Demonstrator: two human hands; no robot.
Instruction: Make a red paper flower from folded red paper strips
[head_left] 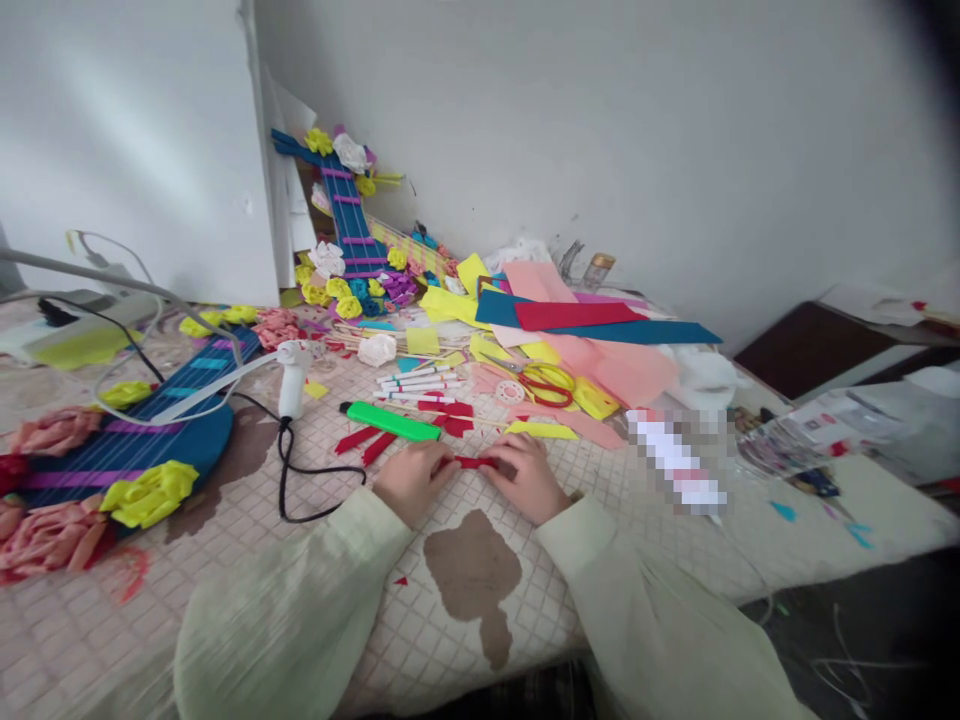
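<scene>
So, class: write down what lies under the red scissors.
The red scissors lie on pink paper and yellow paper. Whatever is beneath those sheets is covered and cannot be seen.

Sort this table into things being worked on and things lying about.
In use: small red paper strip, pinched between left hand and right hand; spare red paper strips nearby.
Lying about: green plastic tool, red-handled scissors, white glue gun, white marker pens.
</scene>
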